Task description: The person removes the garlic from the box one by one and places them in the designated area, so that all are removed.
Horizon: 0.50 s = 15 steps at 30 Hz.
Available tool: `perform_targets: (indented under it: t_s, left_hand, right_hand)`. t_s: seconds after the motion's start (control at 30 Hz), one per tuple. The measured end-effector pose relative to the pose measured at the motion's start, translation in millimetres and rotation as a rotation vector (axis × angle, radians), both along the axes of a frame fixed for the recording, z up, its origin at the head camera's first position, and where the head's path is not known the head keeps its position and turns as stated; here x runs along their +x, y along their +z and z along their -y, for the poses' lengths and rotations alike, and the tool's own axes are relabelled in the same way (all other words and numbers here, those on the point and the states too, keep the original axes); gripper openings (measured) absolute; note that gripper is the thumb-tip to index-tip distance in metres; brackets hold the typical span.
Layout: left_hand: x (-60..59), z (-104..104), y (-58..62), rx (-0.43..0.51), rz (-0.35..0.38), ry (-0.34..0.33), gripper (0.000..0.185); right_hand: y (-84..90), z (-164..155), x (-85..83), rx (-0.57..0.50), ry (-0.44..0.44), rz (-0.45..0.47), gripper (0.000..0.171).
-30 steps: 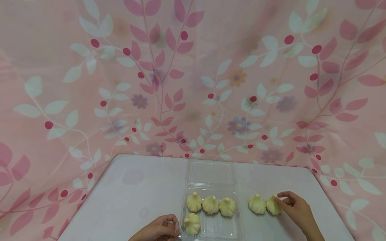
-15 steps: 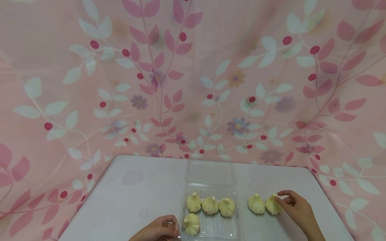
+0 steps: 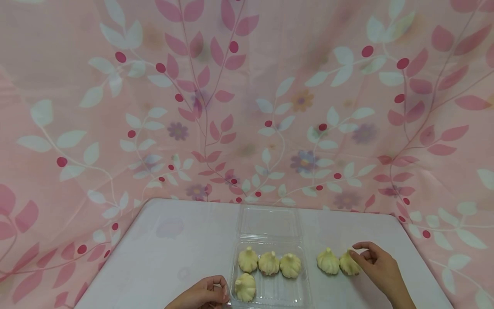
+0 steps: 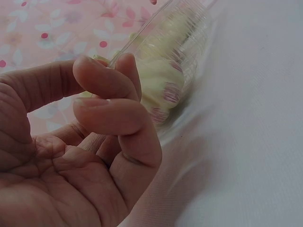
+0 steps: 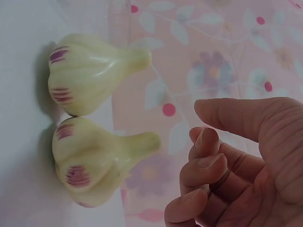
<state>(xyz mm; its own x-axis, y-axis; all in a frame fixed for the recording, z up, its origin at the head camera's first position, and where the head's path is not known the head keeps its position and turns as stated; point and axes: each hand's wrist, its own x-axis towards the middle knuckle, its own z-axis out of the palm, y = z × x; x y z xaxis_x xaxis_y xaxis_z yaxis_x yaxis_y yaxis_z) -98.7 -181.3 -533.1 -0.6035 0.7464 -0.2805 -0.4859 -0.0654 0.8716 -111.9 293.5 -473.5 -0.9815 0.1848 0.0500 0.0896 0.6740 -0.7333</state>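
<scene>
My left hand [image 3: 203, 293] pinches the left rim of a clear plastic container [image 3: 279, 294], thumb and fingertips meeting at its edge in the left wrist view. Three pale garlic bulbs [image 3: 269, 263] sit in a row at the container's back, and one more garlic bulb [image 3: 245, 287] lies at its front left. To the right on the table, two bulbs stand side by side: a left garlic bulb [image 5: 90, 71] and a right garlic bulb [image 5: 97, 163], both purple-streaked. Beside the right bulb's stem hovers my right hand [image 5: 236, 161], its fingers loosely bent and apart from the bulb.
The container's transparent lid [image 3: 270, 222] lies folded back toward the far edge of the white table [image 3: 185, 240]. Behind and around the table hangs a pink cloth [image 3: 247, 107] printed with leaves and flowers.
My right hand has risen slightly and shifted a little left over the right garlic bulb. The left hand, container and bulbs stay where they were.
</scene>
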Motion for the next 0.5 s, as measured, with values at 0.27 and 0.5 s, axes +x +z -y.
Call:
perform_targets:
  t_s: [0.27,0.5]
  left_hand:
    - [0.1,-1,0.5,-0.007,-0.007,0.004,0.005]
    - [-0.6,-1,0.4,-0.012,-0.008,0.003,0.004]
  right_hand:
    - [0.9,9,0.4,-0.023,0.009,-0.047,0.037]
    - [4.2,18,2.4,-0.048,0.033,-0.04,0.036]
